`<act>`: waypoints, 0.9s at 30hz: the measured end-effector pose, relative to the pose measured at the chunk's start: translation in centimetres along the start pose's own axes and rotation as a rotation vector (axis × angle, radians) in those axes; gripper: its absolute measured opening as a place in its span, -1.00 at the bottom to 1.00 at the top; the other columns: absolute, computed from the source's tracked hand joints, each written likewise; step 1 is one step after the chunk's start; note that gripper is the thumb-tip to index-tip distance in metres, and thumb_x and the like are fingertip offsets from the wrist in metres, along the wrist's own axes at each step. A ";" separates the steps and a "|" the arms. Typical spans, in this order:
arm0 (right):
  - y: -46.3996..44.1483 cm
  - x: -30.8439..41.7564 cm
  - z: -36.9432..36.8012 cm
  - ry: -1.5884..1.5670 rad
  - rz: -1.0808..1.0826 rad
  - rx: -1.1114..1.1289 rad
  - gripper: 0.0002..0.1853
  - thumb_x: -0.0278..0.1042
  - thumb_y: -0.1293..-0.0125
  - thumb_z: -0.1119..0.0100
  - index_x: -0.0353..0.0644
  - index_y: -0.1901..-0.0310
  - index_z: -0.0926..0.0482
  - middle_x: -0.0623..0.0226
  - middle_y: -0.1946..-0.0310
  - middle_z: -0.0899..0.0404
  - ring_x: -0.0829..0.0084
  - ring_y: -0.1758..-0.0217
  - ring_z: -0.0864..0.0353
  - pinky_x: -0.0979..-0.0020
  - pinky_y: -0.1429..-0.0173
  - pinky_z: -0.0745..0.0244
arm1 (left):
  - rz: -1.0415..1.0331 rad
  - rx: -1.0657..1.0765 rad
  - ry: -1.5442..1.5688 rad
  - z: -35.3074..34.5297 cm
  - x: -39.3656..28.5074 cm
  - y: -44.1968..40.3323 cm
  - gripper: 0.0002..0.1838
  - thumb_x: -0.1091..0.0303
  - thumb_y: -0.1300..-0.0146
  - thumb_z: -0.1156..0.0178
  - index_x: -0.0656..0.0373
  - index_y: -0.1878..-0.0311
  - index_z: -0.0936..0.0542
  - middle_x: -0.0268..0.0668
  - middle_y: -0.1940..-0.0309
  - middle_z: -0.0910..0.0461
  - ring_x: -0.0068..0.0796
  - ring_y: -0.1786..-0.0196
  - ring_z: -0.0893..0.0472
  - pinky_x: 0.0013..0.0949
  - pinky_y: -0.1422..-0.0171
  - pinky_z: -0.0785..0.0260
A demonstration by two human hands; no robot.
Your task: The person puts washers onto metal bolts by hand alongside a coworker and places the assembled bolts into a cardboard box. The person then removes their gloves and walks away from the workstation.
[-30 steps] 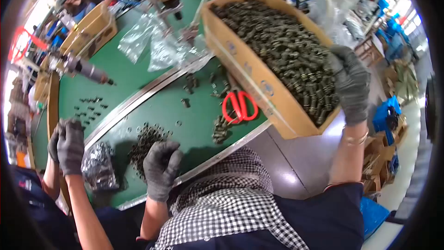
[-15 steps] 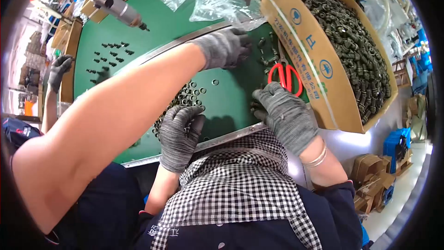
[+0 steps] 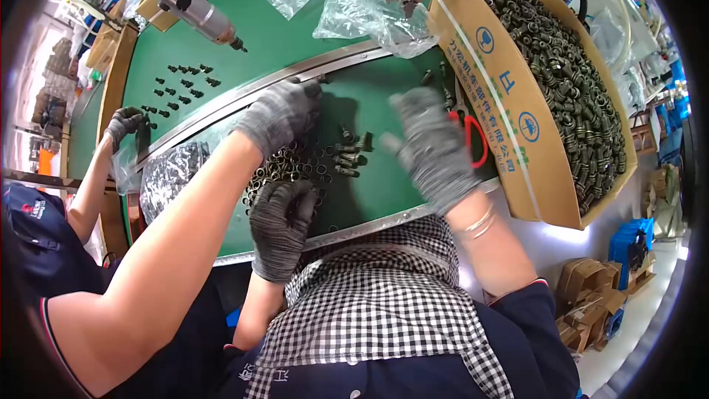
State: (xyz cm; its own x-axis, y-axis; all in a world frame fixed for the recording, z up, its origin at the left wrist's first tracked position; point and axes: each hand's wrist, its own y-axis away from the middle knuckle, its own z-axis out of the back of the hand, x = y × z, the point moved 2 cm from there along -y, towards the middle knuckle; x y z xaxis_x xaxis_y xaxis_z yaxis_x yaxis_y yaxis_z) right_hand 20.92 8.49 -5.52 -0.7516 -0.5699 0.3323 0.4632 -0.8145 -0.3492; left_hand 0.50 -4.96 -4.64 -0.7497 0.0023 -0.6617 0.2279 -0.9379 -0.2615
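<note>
On the green table (image 3: 388,185), a small bunch of parts (image 3: 351,159) lies between the two hands, just right of a pile of rings (image 3: 284,166). The left hand (image 3: 281,225) is at the near side of the rings with its fingers curled in; I cannot tell if it has hold of one. The right hand (image 3: 432,140) is spread, thumb well away from the fingers, over the green between the parts and the red scissors (image 3: 484,145). It is blurred, so I cannot tell if it has some small thing. Green shows between the parts and the metal front edge (image 3: 369,227), and more green runs back from the parts to the long metal rail (image 3: 354,57). On the right, the side of the big box (image 3: 484,89) of parts stands like a wall. On the left, another person's arm (image 3: 177,244) cuts across, and that person's near hand (image 3: 284,111) is over the far side of the rings. A dark bit (image 3: 320,77) is by its fingertips; whether it is held is hard to see. The arm hides some of the bag (image 3: 173,181). The right hand hides part of the scissors. The other person is cut off by the dark round rim.
</note>
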 end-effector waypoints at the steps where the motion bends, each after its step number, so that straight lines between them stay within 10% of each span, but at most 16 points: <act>1: -0.7 -1.7 0.4 0.107 -0.072 0.038 -0.41 -0.09 -0.14 -0.35 -0.19 -0.17 -0.48 0.03 -0.08 -0.46 0.08 -0.17 -0.47 0.17 -0.21 -0.46 | -0.064 0.006 -0.012 -0.6 0.2 0.0 -0.81 0.45 -0.17 -0.33 0.18 0.13 -0.66 -0.16 0.30 -0.62 -0.21 0.25 -0.63 -0.24 0.13 -0.49; 6: -3.2 -1.9 0.4 0.451 -0.304 0.337 -0.42 -0.09 -0.13 -0.36 -0.24 -0.13 -0.49 0.03 -0.05 -0.50 0.06 -0.19 -0.48 0.09 -0.27 -0.39 | -0.298 0.133 -0.045 -3.5 -4.2 -3.0 -0.73 0.40 -0.08 -0.38 0.13 0.11 -0.65 -0.18 0.17 -0.60 -0.13 0.07 -0.58 -0.16 -0.02 -0.47; 14: -6.9 -5.7 -3.3 0.376 -0.234 -0.012 -0.51 -0.14 -0.25 -0.22 -0.27 -0.12 -0.49 0.04 -0.12 -0.51 0.06 -0.20 -0.50 0.12 -0.28 -0.40 | -0.339 0.171 -0.169 -6.1 -4.7 -5.2 -0.62 0.29 -0.03 -0.38 0.10 0.03 -0.62 -0.17 0.07 -0.58 -0.07 0.00 -0.53 -0.11 -0.10 -0.45; 17: -7.1 -3.9 -3.6 0.347 -0.260 0.314 -0.51 -0.16 -0.26 -0.20 -0.25 -0.16 -0.48 0.04 -0.15 -0.50 0.07 -0.23 -0.48 0.11 -0.28 -0.39 | -0.341 0.230 -0.248 -7.6 -5.0 -5.4 -0.57 0.23 -0.05 -0.36 0.11 -0.01 -0.59 -0.15 0.03 -0.56 -0.04 -0.02 -0.52 -0.08 -0.11 -0.45; 21: -2.6 -1.4 1.0 0.196 -0.053 -0.052 -0.48 -0.20 -0.27 -0.18 -0.21 -0.24 -0.44 0.07 -0.18 -0.47 0.10 -0.25 -0.44 0.11 -0.33 -0.34 | -0.328 0.232 -0.283 -8.3 -4.6 -5.9 -0.57 0.21 -0.07 -0.35 0.13 -0.02 -0.59 -0.13 0.01 -0.55 -0.04 -0.02 -0.52 -0.08 -0.12 -0.45; 27: 5.7 -3.1 4.0 0.082 -0.159 0.066 -0.58 -0.31 -0.20 -0.27 -0.22 -0.10 -0.55 0.16 -0.14 -0.51 0.11 -0.19 -0.46 0.15 -0.28 -0.39 | -0.415 0.099 -0.316 -8.4 -5.7 -9.2 -0.49 0.24 -0.04 -0.39 0.09 -0.11 -0.57 -0.17 -0.07 -0.52 -0.08 -0.13 -0.48 -0.12 -0.21 -0.40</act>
State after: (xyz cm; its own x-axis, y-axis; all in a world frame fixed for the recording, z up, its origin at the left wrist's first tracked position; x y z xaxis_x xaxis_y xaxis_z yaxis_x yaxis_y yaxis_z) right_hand 27.76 5.21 -5.04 -0.8521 -0.4250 0.3055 0.3635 -0.9005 -0.2389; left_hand 7.87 6.61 -4.34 -0.9184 0.2901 -0.2690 -0.1759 -0.9085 -0.3792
